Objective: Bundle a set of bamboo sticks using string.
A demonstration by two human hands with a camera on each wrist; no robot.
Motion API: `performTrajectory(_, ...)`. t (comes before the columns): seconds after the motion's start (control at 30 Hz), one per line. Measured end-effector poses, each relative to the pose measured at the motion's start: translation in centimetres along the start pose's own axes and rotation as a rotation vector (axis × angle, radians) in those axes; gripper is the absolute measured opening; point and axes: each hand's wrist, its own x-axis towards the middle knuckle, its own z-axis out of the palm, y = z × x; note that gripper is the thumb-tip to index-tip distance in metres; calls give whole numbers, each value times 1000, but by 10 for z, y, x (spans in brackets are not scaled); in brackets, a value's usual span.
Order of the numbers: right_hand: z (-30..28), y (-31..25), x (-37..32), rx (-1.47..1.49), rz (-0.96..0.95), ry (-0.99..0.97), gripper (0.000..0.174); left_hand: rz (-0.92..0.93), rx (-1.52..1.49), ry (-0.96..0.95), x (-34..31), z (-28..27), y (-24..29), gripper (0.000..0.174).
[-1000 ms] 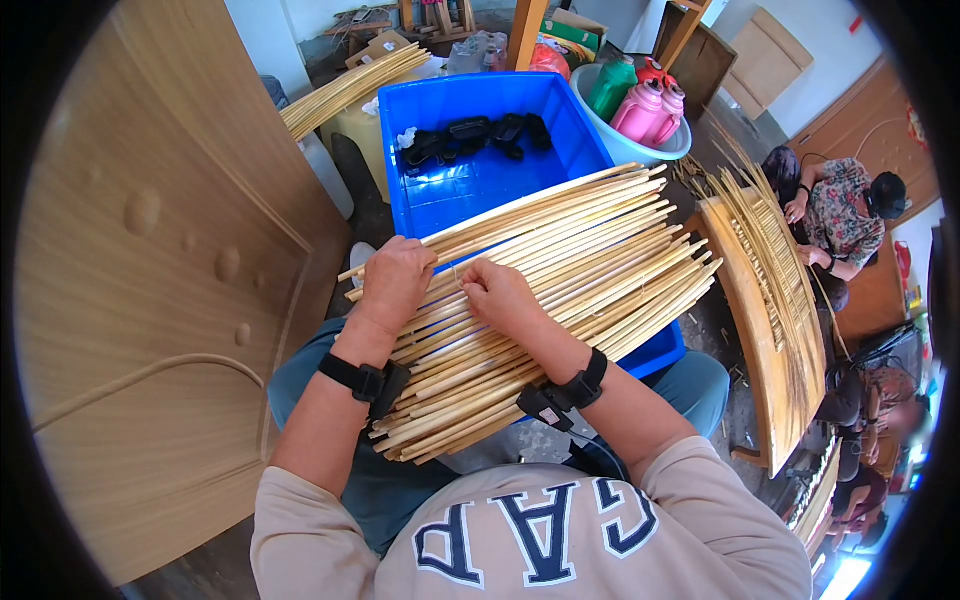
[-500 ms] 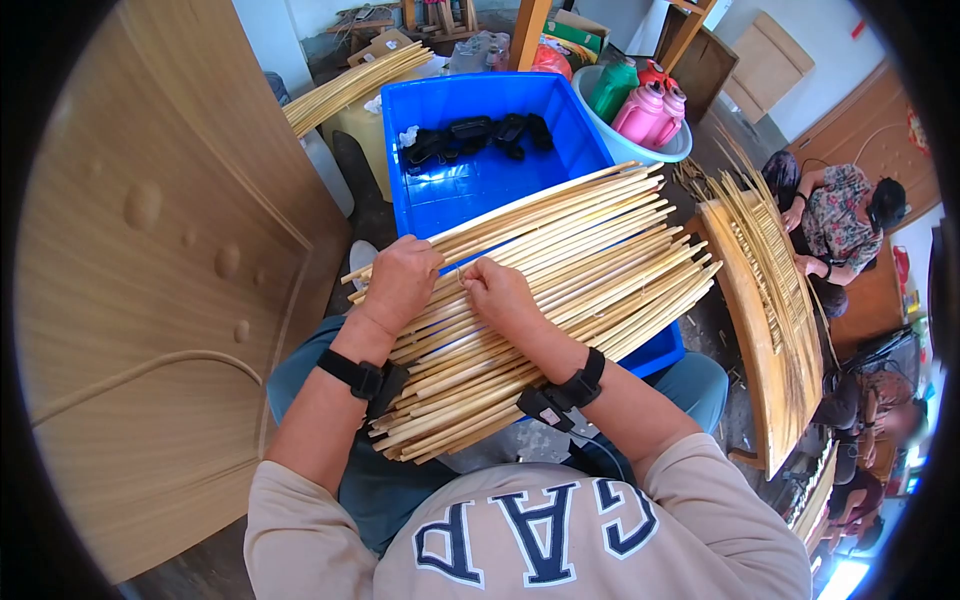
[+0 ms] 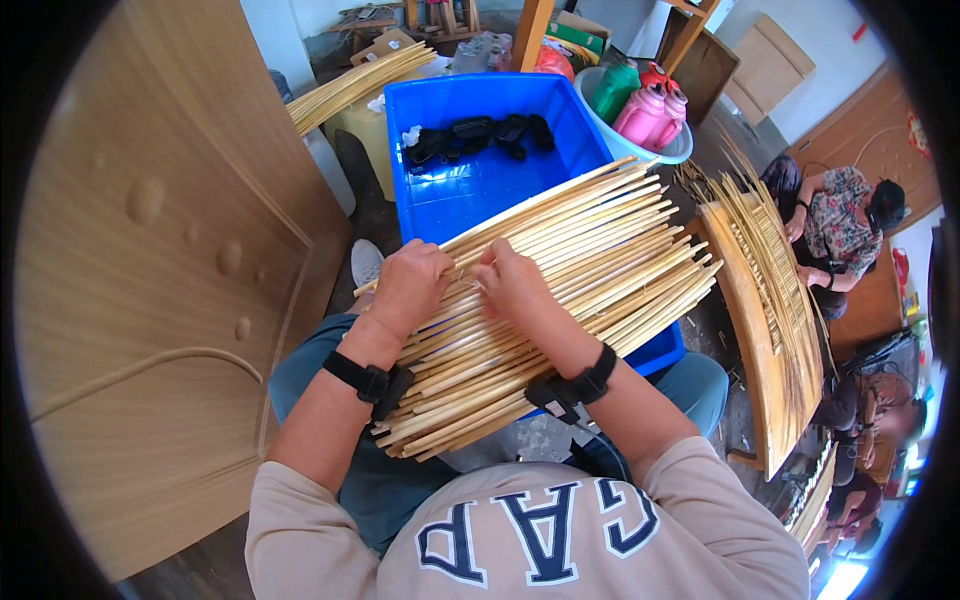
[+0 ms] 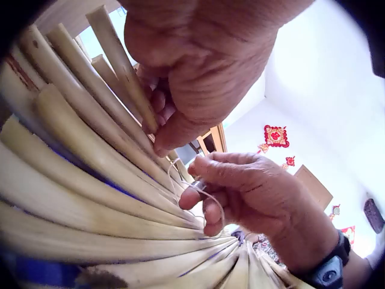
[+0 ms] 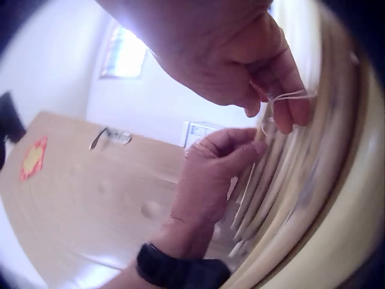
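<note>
Wood-grained door (image 3: 180,330), one, at the left side; pale walls behind. Blue bin (image 3: 450,210), one, set beyond the sticks, with black items (image 3: 480,135) held inside, too bunched to be counted. Pale-blue basin (image 3: 681,150), one, beside the bin, in which four flasks are seen: one green (image 3: 613,92), two pink (image 3: 640,112), one red (image 3: 655,75). Wooden bench (image 3: 745,310), one, at the right, with further thin sticks laid over it. Other people, three visible at the right, one dressed in a floral shirt (image 3: 838,212).

Pale sticks (image 3: 590,265), several dozen, exact count not readable; laid side by side in a layer across the seated person's lap, with part of the blue bin beneath. Thin white cord (image 4: 215,201), one visible loop, at the far edge of the layer, between the hands.

Hands, two. Left hand (image 3: 410,287): curled, a stick at the far edge gripped near its end. Right hand (image 3: 515,287): fingers bent, the cord pinched and drawn across them. Black wristbands, two, one worn on each wrist.
</note>
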Motion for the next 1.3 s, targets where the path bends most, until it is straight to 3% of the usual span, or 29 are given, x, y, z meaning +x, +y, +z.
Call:
performTrajectory(0.03, -4, 3, 2, -3, -6, -4, 12, -5, 2, 7, 0, -1, -2, 13)
performTrajectory(0.1, -22, -13, 1, -398, -407, 311, 13, -28, 39, 31, -2, 1, -5, 13)
performTrajectory(0.17, -26, -15, 11, -418, -434, 307, 9, -40, 45, 46, -3, 2, -4, 12)
performTrajectory(0.27, -13, -5, 33, -370, -403, -35, 5, -55, 40, 73, -2, 4, 0, 13)
performTrajectory(0.4, -2, 1, 47, -198, -317, -158, 11, -57, -6, 98, -3, 4, -2, 14)
performTrajectory(0.53, 2, 1, 47, -243, -297, -120, 10, -77, -17, 104, -4, 4, -3, 13)
performTrajectory(0.73, 3, 1, 49, -298, -572, -129, 9, -178, 9, 40, -5, 8, -5, 9)
performTrajectory(0.83, 6, 1, 48, -179, -605, -53, 11, -221, -16, -7, -4, 9, -4, 11)
performTrajectory(0.9, 9, -5, 50, -18, -622, 240, 10, -237, -1, -67, -2, 6, -1, 11)
performTrajectory(0.93, 4, -8, 55, 236, -475, 266, 9, -237, -1, -67, -3, 6, 1, 11)
performTrajectory(0.97, -7, -24, 59, 484, -322, 281, 8, -261, -33, -73, -5, 6, 4, 9)
performTrajectory(1.03, -27, -45, 55, 708, -228, 174, 6, -265, -67, -98, -6, 8, 4, 8)
performTrajectory(1.1, -41, -62, 38, 988, -82, 40, 6, -221, -52, -4, -4, 10, -1, 8)
performTrajectory(1.13, -46, -61, 33, 983, -87, 45, 6, -215, -55, 0, -3, 11, -1, 8)
performTrajectory(1.2, -58, -58, 23, 1025, -291, 53, 9, -237, -27, -70, -4, 11, -1, 13)
performTrajectory(1.3, -80, -62, 10, 902, -439, 259, 9, -231, -9, -56, -5, 9, -2, 18)
